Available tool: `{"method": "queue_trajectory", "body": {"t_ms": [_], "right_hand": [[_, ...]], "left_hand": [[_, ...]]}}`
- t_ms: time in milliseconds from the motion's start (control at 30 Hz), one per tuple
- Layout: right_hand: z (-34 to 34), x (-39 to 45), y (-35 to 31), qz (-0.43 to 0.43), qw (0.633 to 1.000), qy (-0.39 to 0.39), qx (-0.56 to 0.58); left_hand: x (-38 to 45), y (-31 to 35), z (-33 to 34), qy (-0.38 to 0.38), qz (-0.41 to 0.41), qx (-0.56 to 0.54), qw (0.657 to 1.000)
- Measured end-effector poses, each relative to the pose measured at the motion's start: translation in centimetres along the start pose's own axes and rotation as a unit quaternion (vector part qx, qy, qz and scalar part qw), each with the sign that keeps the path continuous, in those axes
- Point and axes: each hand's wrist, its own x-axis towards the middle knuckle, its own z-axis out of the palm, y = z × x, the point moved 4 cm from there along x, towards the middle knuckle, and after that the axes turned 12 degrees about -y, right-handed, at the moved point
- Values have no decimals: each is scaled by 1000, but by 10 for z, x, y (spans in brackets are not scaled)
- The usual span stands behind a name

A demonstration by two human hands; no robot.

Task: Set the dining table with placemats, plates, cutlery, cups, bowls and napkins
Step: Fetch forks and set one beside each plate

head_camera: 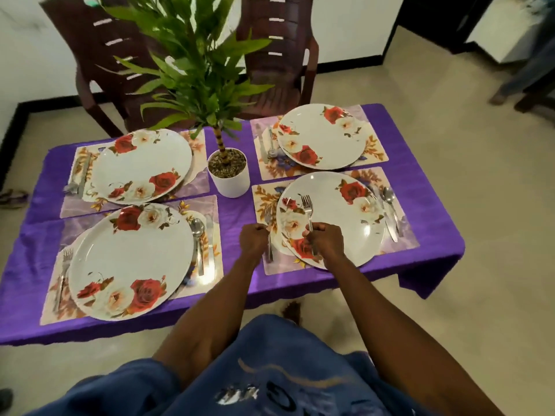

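Both hands are busy at the near right setting. Left hand (253, 237) grips a fork (268, 223) lying on the placemat (271, 265) just left of the plate (339, 217). Right hand (326, 238) holds a second fork (307, 210) upright-ish over the plate's left side. Spoon (389, 197) and knife (390, 226) sit on the plate's right. 4 plates total on the purple cloth (234, 217), plant pot (229, 175) in the middle.
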Motion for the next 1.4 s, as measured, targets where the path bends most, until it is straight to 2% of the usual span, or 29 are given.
{"method": "queue_trajectory", "body": {"t_ms": [333, 567, 767, 1267, 1400], "right_hand": [[-3, 22, -3, 10, 997, -69, -19], [-18, 29, -7, -17, 993, -102, -56], [-23, 32, -6, -12, 991, -118, -67], [-22, 48, -13, -19, 990, -123, -69], [-22, 55, -13, -12, 990, -133, -41]], "left_hand": [[2, -6, 1, 30, -40, -6, 999], [-5, -1, 9, 62, -48, 42, 996], [-9, -4, 11, 80, -39, -7, 996], [-10, -7, 16, 97, -31, 20, 995], [-21, 2, 15, 136, 5, 0, 991]]}}
